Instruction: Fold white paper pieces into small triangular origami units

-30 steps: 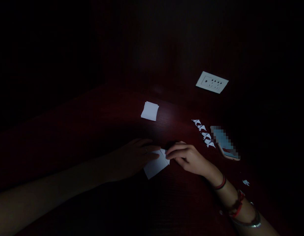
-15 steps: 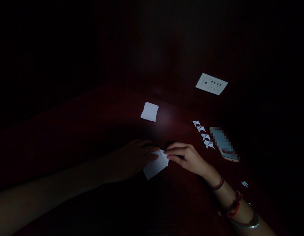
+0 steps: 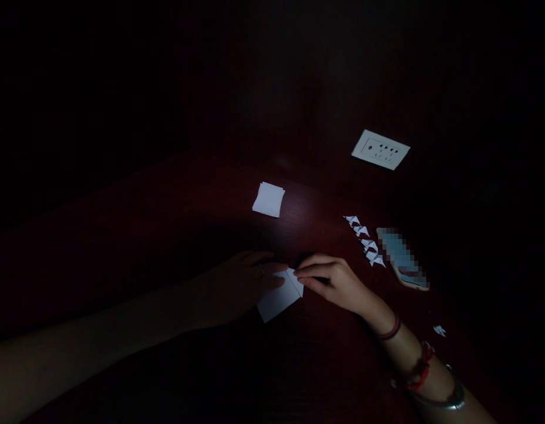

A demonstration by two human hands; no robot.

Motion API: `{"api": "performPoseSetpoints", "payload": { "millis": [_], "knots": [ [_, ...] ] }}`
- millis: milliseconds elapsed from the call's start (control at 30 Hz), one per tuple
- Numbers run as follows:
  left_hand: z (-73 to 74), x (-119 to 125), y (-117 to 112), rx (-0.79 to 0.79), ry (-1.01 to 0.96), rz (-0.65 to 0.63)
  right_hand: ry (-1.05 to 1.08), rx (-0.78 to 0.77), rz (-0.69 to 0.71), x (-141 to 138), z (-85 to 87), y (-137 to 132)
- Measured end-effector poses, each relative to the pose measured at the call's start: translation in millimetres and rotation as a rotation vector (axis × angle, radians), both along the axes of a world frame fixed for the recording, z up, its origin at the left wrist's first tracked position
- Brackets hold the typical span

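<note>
A small white sheet of paper (image 3: 279,300) lies on the dark red table under both hands. Its right end is folded over, and a crease line shows near that end. My left hand (image 3: 243,282), in deep shadow, rests over the paper's left and upper part with its fingers stretched out and apart. Its thumb and index finger lie on the paper. From the right, my right hand (image 3: 332,280) closes thumb and fingertips on the folded end. Part of the paper is hidden beneath the left hand.
Beyond the hands lies a stack of white square papers (image 3: 269,199). To the right are several small folded paper pieces (image 3: 365,241) in a row, a phone (image 3: 402,259) and a small white bit (image 3: 439,330). A wall socket (image 3: 381,150) is behind. Surroundings are very dark.
The folded end of the paper sits very slightly farther right under my right fingertips. Otherwise both hands keep their places, and the view has shifted a little.
</note>
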State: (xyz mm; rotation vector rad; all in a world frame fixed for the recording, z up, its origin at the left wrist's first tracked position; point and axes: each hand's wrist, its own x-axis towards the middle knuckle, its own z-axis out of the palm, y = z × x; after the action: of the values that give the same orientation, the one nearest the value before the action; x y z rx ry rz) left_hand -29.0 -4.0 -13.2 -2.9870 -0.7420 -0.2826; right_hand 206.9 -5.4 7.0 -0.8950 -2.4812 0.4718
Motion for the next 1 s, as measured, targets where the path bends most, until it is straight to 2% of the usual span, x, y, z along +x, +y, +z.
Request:
{"api": "performPoseSetpoints", "payload": {
  "millis": [233,567,867,1000],
  "knots": [
    [0.8,0.4,0.2,-0.011,-0.025,-0.001,0.014,0.010,0.000,-1.1,-0.2,0.8],
    [10.2,0.5,-3.9,-0.040,0.001,0.004,0.003,-0.005,0.007,-1.3,-0.3,1.4],
    [-0.7,0.8,-1.0,-0.033,-0.045,0.009,-0.065,0.034,0.027,-2.2,4.0,2.2],
    [-0.9,0.9,-0.3,-0.025,-0.038,0.008,-0.102,0.047,0.033,-2.9,5.6,1.2]
  ]
}}
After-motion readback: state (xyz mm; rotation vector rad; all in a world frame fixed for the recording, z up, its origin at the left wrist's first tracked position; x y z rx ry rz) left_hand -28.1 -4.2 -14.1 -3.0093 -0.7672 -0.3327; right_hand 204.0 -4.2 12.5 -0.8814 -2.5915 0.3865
